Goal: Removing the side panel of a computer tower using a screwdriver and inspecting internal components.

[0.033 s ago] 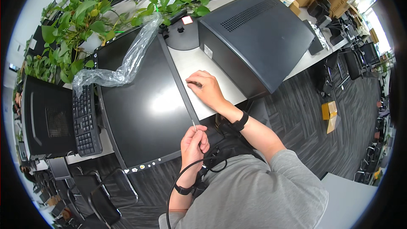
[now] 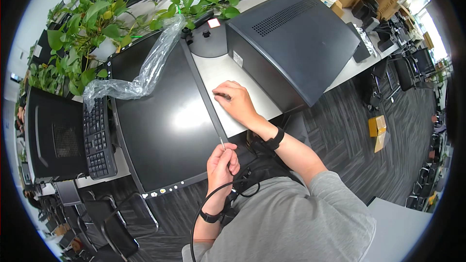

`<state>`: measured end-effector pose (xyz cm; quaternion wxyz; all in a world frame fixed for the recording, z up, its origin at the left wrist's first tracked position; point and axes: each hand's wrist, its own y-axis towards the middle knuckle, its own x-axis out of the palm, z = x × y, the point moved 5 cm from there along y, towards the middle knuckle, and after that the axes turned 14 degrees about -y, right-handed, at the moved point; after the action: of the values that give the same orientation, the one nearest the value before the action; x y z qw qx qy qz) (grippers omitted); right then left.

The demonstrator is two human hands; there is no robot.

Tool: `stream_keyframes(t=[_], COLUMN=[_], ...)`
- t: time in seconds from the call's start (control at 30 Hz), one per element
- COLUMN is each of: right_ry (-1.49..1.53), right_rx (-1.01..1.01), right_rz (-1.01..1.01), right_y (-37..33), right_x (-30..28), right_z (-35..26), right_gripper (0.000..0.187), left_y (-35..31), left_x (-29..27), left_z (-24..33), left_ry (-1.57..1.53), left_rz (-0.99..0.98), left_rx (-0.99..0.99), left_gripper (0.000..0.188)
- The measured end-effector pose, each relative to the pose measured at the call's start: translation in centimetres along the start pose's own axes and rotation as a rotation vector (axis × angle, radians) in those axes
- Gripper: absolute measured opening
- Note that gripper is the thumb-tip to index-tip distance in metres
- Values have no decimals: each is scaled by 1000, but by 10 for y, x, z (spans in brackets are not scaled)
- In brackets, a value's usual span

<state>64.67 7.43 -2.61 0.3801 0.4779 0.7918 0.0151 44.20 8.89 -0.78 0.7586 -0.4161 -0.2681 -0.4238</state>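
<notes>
Just off the lower right edge of a black monitor [image 2: 150, 126], my left hand [image 2: 221, 167] is closed around a thin, silver-tipped rod [image 2: 222, 142]; its kind is too small to make out. A black cable [image 2: 198, 221] runs up past the left wrist and loops near that hand. Further up, over the pale desk strip between the monitor and a black computer case [image 2: 296, 43], my right hand [image 2: 239, 106] has its fingers curled round a small dark piece [image 2: 223, 95]. Most of that piece is hidden by the fingers.
Crumpled clear plastic wrap [image 2: 145, 75] lies across the monitor's upper left. A black keyboard [image 2: 95, 138] and another black case [image 2: 57, 136] stand at the left. Leafy plants [image 2: 97, 19] and a round black stand base [image 2: 208, 41] are beyond. Chairs [image 2: 109, 218] stand below.
</notes>
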Motion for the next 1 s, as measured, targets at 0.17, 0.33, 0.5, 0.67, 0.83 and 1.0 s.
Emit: stream_keyframes(t=[0.17, 0.33, 0.5, 0.67, 0.83, 1.0], right_ry=[-7, -56, 47, -69, -36, 21], right_rx=[10, -47, -122, -378, 29, 217], right_rz=[-22, 55, 69, 289, 484, 610], right_y=[-3, -20, -70, -108, -123, -109], right_x=[-6, -24, -85, -208, -280, -335], right_z=[-1, -13, -37, -47, 11, 102], right_gripper=[23, 30, 23, 28, 20, 25], left_y=[2, 3, 1, 8, 12, 23], left_x=[6, 14, 30, 61, 106, 147], left_z=[-3, -7, -15, -28, -70, -89], left_ry=[15, 36, 131, 249, 504, 967], left_rz=[17, 16, -76, -164, -379, -323], left_rx=[19, 28, 41, 136, 116, 603], left_gripper=[19, 21, 20, 24, 27, 17])
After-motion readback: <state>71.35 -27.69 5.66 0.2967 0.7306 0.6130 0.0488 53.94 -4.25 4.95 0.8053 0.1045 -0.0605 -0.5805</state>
